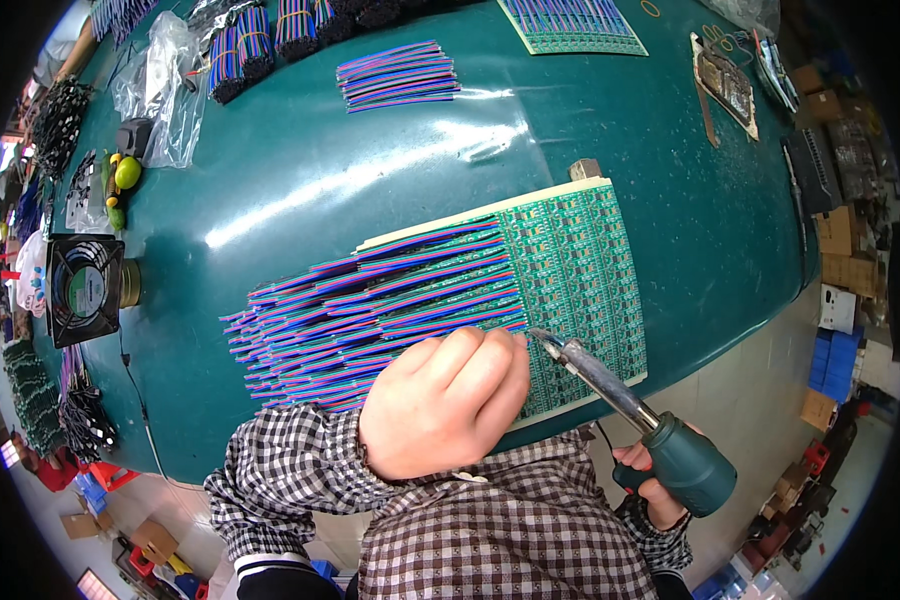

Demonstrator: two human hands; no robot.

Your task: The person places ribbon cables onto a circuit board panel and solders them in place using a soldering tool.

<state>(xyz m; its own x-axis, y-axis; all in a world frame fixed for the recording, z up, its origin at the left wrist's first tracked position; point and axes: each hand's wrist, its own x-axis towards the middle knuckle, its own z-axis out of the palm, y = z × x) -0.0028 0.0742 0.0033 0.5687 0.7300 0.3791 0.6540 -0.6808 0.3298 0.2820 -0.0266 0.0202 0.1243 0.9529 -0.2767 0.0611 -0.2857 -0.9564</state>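
Observation:
My left hand (450,395) is closed in a pinch over a green circuit board panel (575,260), its fingertips at the end of a multicoloured ribbon wire (500,328); the fingers hide most of that wire. Rows of blue, red and black ribbon wires (370,300) lie across the panel's left part and reach out past it. My right hand (660,490) grips a green-handled soldering gun (695,465). Its metal tip (540,335) points at the board just right of my left fingertips; whether it touches is too small to tell.
Beyond the panel lie a loose bunch of ribbon wires (398,76) and another board panel (575,25). Bundled wires (240,55) sit at the far left, near a clear plastic bag (160,95). A black fan (83,288) stands at the left edge. A small block (585,169) touches the panel's back edge.

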